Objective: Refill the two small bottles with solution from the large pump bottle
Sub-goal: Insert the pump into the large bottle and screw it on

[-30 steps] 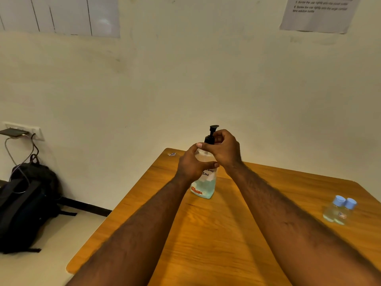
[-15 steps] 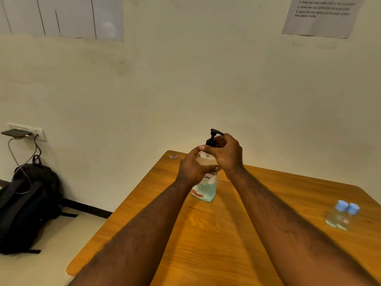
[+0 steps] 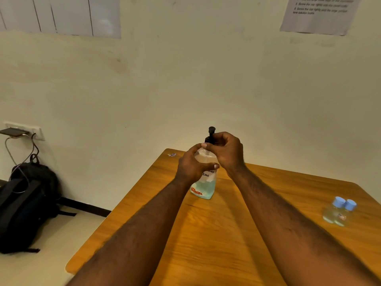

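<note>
Hands both clamped: right hand (image 3: 229,155) curled round the black pump (image 3: 211,133) of the large pump bottle (image 3: 204,187), left hand (image 3: 190,168) gripping its body. Bottle upright on the table (image 3: 224,244), far side. Two small bottles (image 3: 338,213), capped, side by side, well apart to the right.

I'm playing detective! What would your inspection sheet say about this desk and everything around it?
Surface: orange-brown wooden table.
Job's things: large clear pump bottle, black pump head, upright, blue liquid low; two small clear bottles, blue caps on, together at right.
Clutter: small scrap at far corner.
Hands: left hand grips the pump bottle's body; right hand pinches its neck.
Cables: thin cable hangs from white wall socket.
Surroundings: black backpack on floor; printed sheets on wall.
</note>
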